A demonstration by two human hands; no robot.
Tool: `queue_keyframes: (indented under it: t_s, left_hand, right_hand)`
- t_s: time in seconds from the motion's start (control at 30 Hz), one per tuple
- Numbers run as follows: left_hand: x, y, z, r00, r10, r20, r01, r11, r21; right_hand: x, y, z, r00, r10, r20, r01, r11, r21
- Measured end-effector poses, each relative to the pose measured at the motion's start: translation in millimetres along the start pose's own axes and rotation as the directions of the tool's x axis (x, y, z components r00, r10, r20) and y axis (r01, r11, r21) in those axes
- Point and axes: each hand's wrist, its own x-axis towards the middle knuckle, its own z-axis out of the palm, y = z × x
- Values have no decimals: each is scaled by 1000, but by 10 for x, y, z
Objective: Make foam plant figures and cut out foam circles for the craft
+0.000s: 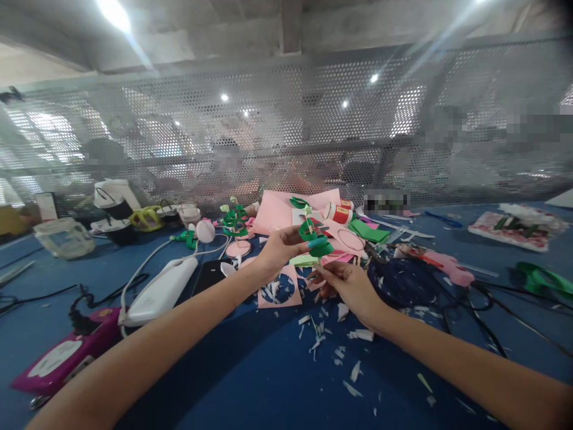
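Observation:
My left hand [283, 246] is raised over the blue table [250, 382], its fingers pinched on a small green paper craft piece [314, 241] with curled leaves on a thin stem. My right hand [347, 285] sits just below and to the right, fingers closed on the lower end of the same green piece. Under both hands lies a pink paper sheet [280, 289] with round holes cut out of it. White paper scraps [333, 343] are strewn on the table nearer to me.
A finished green paper plant [234, 220], more pink sheets [286, 209], a glue bottle [338, 214] and green paper [369, 232] lie behind. A white device [161, 289] and magenta box [62, 355] sit left; black cables [447, 292] and green ribbon [544, 279] right. A perforated screen [313, 119] stands at the back.

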Motion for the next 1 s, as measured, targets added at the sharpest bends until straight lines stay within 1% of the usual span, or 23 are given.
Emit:
queue_keyframes:
  t_s: [0.13, 0.33, 0.4, 0.5, 0.57, 0.6, 0.67, 0.77, 0.87, 1.0]
  left_hand:
    - [-27, -49, 28, 1000, -7, -21, 7, 1000, 14]
    - [-33, -88, 38, 994, -14, -106, 22, 997, 80]
    - [-18, -100, 22, 996, 1, -93, 5, 998, 61]
    - [-14, -115, 13, 1000, 29, 7, -29, 1000, -10]
    - [-26, -129, 20, 999, 18, 50, -18, 1000, 15]
    - [-33, -139, 26, 999, 4, 44, -6, 999, 51]
    - [-47, -162, 40, 1000, -17, -10, 18, 993, 114]
    - [-55, -188, 59, 998, -14, -67, 22, 992, 124]
    - [-54, -193, 68, 998, -5, -70, 13, 993, 114]
    - [-57, -176, 71, 999, -23, -36, 27, 994, 108]
  right_hand:
    - [-9, -9, 15, 1000, -8, 2, 8, 1000, 5]
    - [-17, -15, 17, 1000, -7, -4, 7, 1000, -5]
    - [-16, -10, 11, 1000, -5, -3, 5, 1000, -8]
    - [-10, -3, 7, 1000, -9, -3, 9, 1000, -8]
    - [-6, -2, 5, 1000, -12, 6, 12, 1000, -7]
    - [-5, -2, 3, 1000, -12, 14, 12, 1000, -7]
    - [-5, -5, -1, 999, -9, 31, 9, 1000, -7]
    - [-8, -11, -5, 999, -4, 44, 5, 1000, -8]
    - [-11, -22, -2, 999, -2, 42, 2, 1000, -3]
    - [-19, -55, 9, 1000, -3, 29, 3, 1000, 6]
